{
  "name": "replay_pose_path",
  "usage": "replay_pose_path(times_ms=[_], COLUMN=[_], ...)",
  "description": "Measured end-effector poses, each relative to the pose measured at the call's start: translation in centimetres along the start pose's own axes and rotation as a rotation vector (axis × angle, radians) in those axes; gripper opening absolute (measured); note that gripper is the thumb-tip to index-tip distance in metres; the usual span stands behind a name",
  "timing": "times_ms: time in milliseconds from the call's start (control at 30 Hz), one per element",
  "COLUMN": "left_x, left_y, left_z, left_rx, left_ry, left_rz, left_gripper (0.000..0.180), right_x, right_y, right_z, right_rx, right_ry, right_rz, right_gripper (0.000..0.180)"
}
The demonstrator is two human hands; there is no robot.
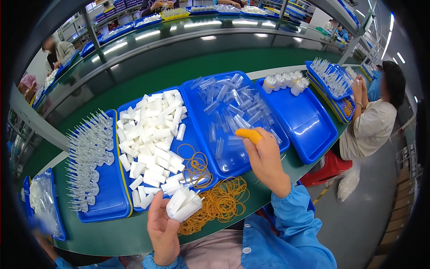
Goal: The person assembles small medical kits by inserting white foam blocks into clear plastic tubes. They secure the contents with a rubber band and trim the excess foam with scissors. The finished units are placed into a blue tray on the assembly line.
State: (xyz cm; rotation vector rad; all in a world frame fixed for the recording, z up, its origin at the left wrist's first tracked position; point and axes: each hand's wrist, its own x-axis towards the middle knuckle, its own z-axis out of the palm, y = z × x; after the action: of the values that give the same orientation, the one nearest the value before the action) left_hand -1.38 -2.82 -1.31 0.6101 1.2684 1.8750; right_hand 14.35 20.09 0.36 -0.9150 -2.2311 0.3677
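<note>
My left hand (162,228) is closed around a bundle of white blocks (183,204), with clear plastic along its outer side. It holds the bundle tilted over the front edge of the tray of loose white blocks (154,130). My right hand (266,157) reaches over a blue tray (192,96) of clear plastic tubes (230,110). An orange finger cot (249,135) covers one of its fingers. The thumb and that finger are stretched out beside a clear tube; the other fingers are partly hidden. Amber rubber bands (219,201) lie heaped between my hands.
At left, a blue tray (105,210) holds rows of clear parts with thin stems (92,152). A blue tray (309,121) at right has banded white bundles (286,81) at its back. A person (374,116) sits beyond it on a red stool (329,168). Metal rails (179,38) cross behind the green bench.
</note>
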Motion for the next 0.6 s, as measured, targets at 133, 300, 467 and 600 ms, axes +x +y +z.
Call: replay_pose_path(times_ms=[133,300,467,600], left_x=[-0.2,-0.2,0.0,0.1], left_y=[-1.2,-0.8,-0.1,0.3], left_z=[-0.9,-0.7,-0.3,0.4], left_rx=[0.046,0.067,0.239,0.250], left_ry=[-0.046,-0.091,-0.143,-0.183], left_rz=[0.047,0.026,0.176,0.196], left_gripper=[0.059,0.055,0.045,0.044], right_x=[-1.5,-2.3,-2.5,-3.1], right_y=[-3.0,-5.4,-6.2,-7.1], right_z=[-1.6,-1.7,-0.3,0.3], right_rx=[0.877,1.265,1.205,1.247], right_ry=[-0.089,-0.194,-0.138,-0.038], right_rz=[0.318,0.322,0.224,0.279], right_gripper=[0.019,0.026,0.025,0.031])
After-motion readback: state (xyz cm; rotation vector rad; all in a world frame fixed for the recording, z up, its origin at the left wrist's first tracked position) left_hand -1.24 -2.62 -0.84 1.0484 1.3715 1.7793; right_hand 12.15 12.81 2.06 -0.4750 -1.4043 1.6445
